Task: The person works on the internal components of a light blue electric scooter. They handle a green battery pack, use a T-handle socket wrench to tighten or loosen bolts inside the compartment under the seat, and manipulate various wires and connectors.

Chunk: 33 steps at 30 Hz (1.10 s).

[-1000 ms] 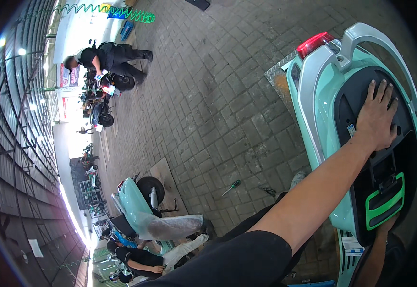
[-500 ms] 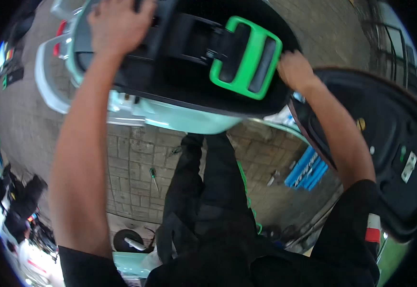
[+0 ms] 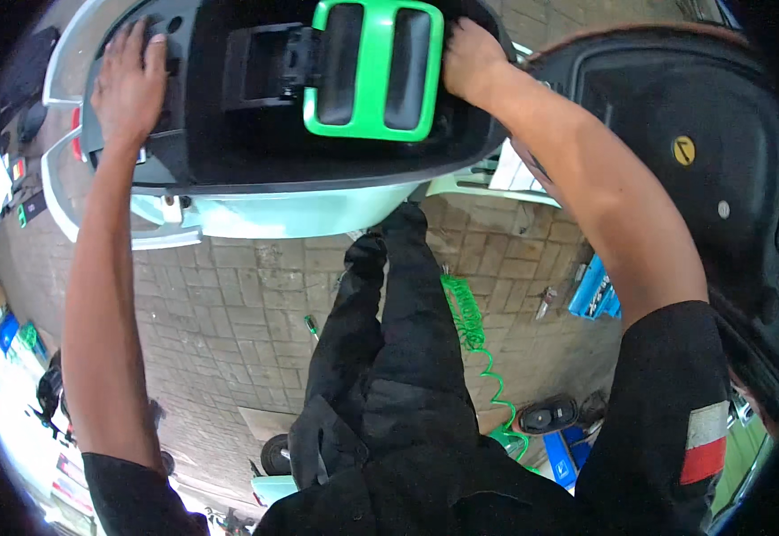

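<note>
On the scooter (image 3: 318, 214), the left hand (image 3: 129, 89), fingers flat, seems to steady the black tub (image 3: 247, 161). The right hand (image 3: 477, 64) curls at its edge, grasp unclear; moving it calls for both.

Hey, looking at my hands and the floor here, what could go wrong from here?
The right hand is at the end of the black bin, so its fingers might get pinched if the bin shifts. The green coiled hose lies beside your legs and could trip you. The screwdriver on the floor might roll underfoot.
</note>
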Motion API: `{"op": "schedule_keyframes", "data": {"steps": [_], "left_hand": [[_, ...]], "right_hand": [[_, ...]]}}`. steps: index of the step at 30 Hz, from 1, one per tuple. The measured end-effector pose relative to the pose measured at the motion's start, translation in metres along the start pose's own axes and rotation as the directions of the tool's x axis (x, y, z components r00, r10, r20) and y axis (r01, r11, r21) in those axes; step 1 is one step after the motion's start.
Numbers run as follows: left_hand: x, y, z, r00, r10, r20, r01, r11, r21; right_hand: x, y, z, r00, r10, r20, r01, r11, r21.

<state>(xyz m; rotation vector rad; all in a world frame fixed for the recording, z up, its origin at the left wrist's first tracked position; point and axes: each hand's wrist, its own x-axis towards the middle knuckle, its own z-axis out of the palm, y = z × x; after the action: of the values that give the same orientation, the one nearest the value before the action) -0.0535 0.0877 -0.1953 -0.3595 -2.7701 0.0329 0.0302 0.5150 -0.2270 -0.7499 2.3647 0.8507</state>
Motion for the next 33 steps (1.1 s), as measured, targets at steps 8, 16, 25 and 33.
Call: {"op": "schedule_keyframes", "data": {"steps": [8, 16, 25, 33], "left_hand": [[0.003, 0.046, -0.038, 0.989, -0.121, 0.084, 0.124, 0.991, -0.043], [-0.006, 0.045, -0.052, 0.97, -0.22, 0.108, 0.229, 0.969, -0.088], [-0.002, 0.056, -0.056, 0.969, -0.228, 0.098, 0.238, 0.966, -0.104], [0.0, 0.057, -0.054, 0.969, -0.232, 0.083, 0.239, 0.967, -0.087]], "right_hand": [[0.034, -0.007, 0.067, 0.975, 0.119, 0.186, -0.066, 0.961, -0.269], [0.024, -0.01, 0.003, 0.965, 0.035, 0.26, 0.003, 0.989, -0.146], [0.027, -0.011, 0.043, 0.99, 0.089, 0.111, -0.05, 0.949, -0.312], [0.039, -0.008, 0.055, 0.971, 0.123, 0.205, -0.062, 0.958, -0.28]]}}
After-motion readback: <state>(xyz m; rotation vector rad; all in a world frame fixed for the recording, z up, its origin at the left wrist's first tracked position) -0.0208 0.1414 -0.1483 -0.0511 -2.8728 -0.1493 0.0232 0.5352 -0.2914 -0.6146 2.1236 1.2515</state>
